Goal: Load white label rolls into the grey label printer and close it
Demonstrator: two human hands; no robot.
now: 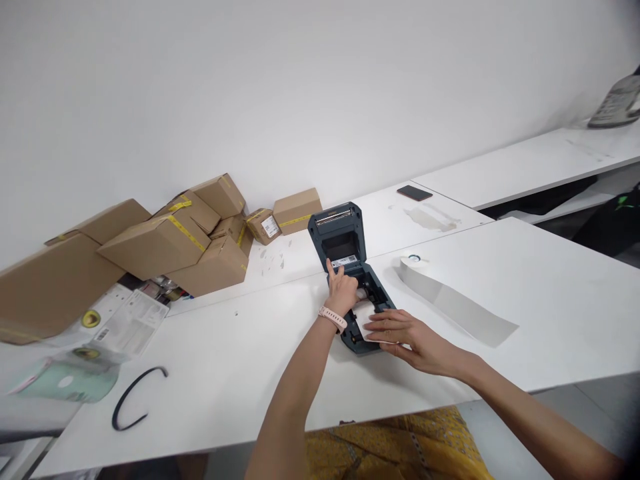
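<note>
A dark label printer [374, 347] stands on the white table with its lid [338, 225] raised. Inside its bay lies a white roll of label paper [364, 312]. My left hand [343, 291], with a pale pink band at the wrist, reaches into the bay near the hinge; its index finger is stretched toward the lid, and the thumb lies apart, over the roll. My right hand [407, 337] is at the near right edge of the printer, long fingers laid over the white paper and thumb below it. Part of the paper is hidden under those fingers.
A loose paper strip [460, 307] curls on the table to the right. Behind it lies a dark phone [415, 193]. Cardboard boxes [155, 243] are piled at the left, near a green packet [70, 381] and a black headband [121, 402]. A wall rises behind.
</note>
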